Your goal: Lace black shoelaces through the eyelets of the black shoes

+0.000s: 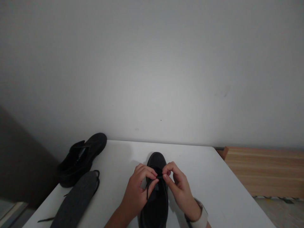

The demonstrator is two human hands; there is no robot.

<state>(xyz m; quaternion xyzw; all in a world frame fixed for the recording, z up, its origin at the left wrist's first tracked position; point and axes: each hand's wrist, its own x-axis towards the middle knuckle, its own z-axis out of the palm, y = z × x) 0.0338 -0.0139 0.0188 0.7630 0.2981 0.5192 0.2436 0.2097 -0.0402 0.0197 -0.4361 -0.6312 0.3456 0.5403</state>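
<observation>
A black lace (152,184) is pinched between both hands, left hand (139,186) and right hand (179,186), over the black shoe (155,202), whose toe is pointed away across the table (213,183).

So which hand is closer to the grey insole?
Left. The left hand is at the laces of the black shoe, on the side facing the insole at the table's left. The right hand is beyond the shoe, farther off.
</observation>
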